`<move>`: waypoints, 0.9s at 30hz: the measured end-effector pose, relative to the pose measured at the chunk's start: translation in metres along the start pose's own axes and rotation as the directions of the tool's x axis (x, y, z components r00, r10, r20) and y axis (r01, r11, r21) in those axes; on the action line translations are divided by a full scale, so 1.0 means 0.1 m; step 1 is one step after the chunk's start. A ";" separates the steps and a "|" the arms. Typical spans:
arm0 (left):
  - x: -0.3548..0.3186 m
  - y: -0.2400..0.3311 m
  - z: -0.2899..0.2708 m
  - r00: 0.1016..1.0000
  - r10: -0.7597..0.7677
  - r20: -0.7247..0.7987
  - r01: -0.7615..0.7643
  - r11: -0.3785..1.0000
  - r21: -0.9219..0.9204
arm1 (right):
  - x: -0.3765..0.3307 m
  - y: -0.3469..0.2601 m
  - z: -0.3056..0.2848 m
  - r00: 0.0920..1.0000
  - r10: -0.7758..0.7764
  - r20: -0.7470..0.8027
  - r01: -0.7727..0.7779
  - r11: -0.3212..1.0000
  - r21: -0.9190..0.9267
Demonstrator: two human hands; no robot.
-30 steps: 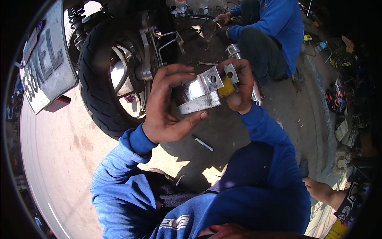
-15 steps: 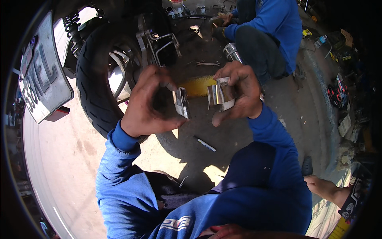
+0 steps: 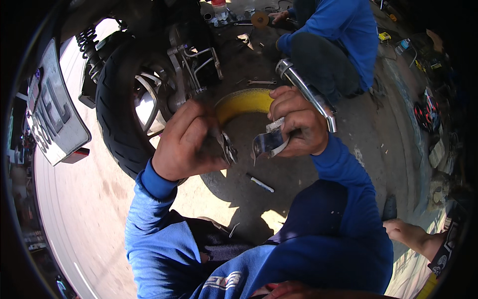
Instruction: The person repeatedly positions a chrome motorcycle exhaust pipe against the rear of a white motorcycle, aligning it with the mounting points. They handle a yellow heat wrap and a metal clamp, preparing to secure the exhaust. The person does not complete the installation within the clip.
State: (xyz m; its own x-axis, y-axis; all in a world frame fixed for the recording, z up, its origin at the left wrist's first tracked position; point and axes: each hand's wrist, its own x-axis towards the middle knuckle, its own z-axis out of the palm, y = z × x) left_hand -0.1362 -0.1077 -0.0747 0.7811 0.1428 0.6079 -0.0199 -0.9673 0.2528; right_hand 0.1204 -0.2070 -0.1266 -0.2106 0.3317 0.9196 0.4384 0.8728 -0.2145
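Note:
My left hand [image 3: 185,142] is closed on a curved metal piece [image 3: 228,149], turned nearly edge-on so that its face is largely hidden. Opposite it, my right hand [image 3: 300,123] grips a shiny bent metal strip [image 3: 268,143] with a pale, rough edge. The two pieces face each other with a gap between them, held above the floor. Beyond my hands lies a yellow mesh-like curved band [image 3: 244,103]. A chrome pipe [image 3: 309,90] shows just past my right hand, slanting down to the right.
A motorcycle tyre [image 3: 119,107] and a number plate [image 3: 59,102] stand at left. Across from me crouches a co-worker in blue [image 3: 341,35], near a round brown disc [image 3: 259,19]. A marker pen [image 3: 261,183] and a wrench [image 3: 262,82] lie on the floor. A bare foot [image 3: 398,231] is at right.
Both hands have lowered slightly and tilted the metal pieces. More of the chrome pipe and the yellow band shows. A brown disc has come into view by the co-worker's hand.

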 end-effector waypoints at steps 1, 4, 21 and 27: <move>0.00 0.00 0.01 1.000 0.021 -0.014 -0.021 1.000 0.012 | 0.00 -0.01 -0.01 1.000 0.004 0.005 -0.004 0.999 -0.045; 0.01 0.02 0.03 0.997 0.055 -0.052 -0.054 0.998 0.031 | 0.01 -0.04 -0.02 0.998 0.009 -0.058 -0.017 0.991 -0.131; -0.02 0.05 0.06 0.992 0.080 -0.097 -0.074 0.995 0.066 | 0.04 -0.06 0.01 0.986 0.008 -0.165 -0.049 0.968 -0.246; 0.01 0.04 0.11 0.966 0.169 -0.195 -0.158 0.985 0.071 | -0.03 -0.05 -0.02 0.992 -0.052 -0.119 0.023 0.973 -0.229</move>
State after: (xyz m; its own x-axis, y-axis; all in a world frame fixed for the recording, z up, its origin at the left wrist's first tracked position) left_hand -0.1288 -0.1135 -0.0809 0.6295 0.0153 0.7768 -0.0983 -0.9902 0.0992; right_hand 0.1205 -0.2132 -0.1280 -0.1274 0.2413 0.9621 0.6221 0.7749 -0.1120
